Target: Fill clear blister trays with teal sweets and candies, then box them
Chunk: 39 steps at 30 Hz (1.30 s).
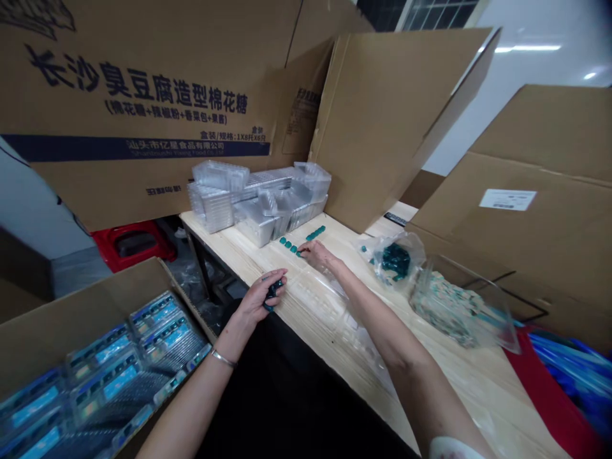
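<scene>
My left hand (pixel 262 298) is closed around a cluster of dark teal pieces (pixel 272 294), which my fingers mostly hide. My right hand (pixel 318 255) reaches across the pale wooden table (pixel 229 245), its fingertips at the end of a short line of small teal blocks (pixel 291 246). I cannot tell whether those fingers grip a block. A few more teal blocks (pixel 315 233) lie just beyond. A clear plastic tray (pixel 315 299) lies flat on the table beneath my right forearm.
A stack of clear moulded trays (pixel 258 201) stands at the table's far end. A plastic bag of teal pieces (pixel 394 261) and a clear container (pixel 459 309) sit to the right. An open carton of blue-labelled packs (pixel 105 376) is at lower left, with large cardboard sheets (pixel 382 115) behind.
</scene>
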Available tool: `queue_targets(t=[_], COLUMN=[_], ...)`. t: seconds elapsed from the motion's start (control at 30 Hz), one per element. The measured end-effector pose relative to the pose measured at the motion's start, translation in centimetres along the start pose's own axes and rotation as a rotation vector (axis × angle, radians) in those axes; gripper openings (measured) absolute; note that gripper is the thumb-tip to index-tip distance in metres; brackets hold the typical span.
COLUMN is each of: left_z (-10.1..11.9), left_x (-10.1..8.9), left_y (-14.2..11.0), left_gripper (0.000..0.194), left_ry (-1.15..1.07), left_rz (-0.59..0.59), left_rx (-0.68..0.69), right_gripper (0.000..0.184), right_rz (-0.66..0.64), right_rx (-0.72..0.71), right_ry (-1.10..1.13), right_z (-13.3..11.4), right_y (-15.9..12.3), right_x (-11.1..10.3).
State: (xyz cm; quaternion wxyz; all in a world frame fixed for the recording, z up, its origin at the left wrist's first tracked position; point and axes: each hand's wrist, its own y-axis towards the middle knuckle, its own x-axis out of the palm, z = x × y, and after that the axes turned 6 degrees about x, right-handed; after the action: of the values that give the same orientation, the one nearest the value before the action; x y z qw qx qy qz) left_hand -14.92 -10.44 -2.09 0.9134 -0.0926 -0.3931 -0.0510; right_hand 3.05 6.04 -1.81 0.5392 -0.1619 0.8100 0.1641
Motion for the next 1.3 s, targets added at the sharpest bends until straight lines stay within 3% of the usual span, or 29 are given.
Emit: queue_targets(t=[0.23, 0.57, 0.77, 0.9, 1.0, 1.13, 1.3], left_z=[0.1, -0.9, 0.1, 1.3, 1.7, 1.5, 1.2], left_x=[-0.1, -0.4, 0.1, 0.8, 1.3, 1.6, 1.7], left_y=[-0.1, 0.7, 4.6, 9.1, 11.4, 12.7, 13.4], left_gripper=[0.028, 0.032, 0.036, 0.023, 0.02, 0.034, 0.035], left_ry=[0.027, 0.06, 0.767, 1.113, 1.384, 1.66, 1.897], left_rz=[0.022, -0.031, 0.063, 0.126, 0.112, 0.071, 0.012], left_rx=[0.009, 0.02, 0.2, 0.207, 0.167, 0.102, 0.071], right_gripper=[0.02, 0.016, 0.017, 0.021, 0.02, 0.018, 0.022], right_rz=[0.082, 0.04, 0.033, 0.012, -0.023, -0.067, -0.087], right_rx=[0.19, 0.32, 0.324, 0.269, 0.192, 0.089, 0.001], right_ry=[-0.085, -0.168, -0.227, -0.246, -0.243, -0.223, -0.174], right_z=[-1.4, -2.6, -3.3, -3.0, -2.4, -1.4, -0.5], right_y=[-0.4, 0.1, 0.0, 0.3, 0.8, 1.5, 2.0], right_x=[0.8, 1.2, 0.8, 0.5, 0.3, 0.1, 0.2])
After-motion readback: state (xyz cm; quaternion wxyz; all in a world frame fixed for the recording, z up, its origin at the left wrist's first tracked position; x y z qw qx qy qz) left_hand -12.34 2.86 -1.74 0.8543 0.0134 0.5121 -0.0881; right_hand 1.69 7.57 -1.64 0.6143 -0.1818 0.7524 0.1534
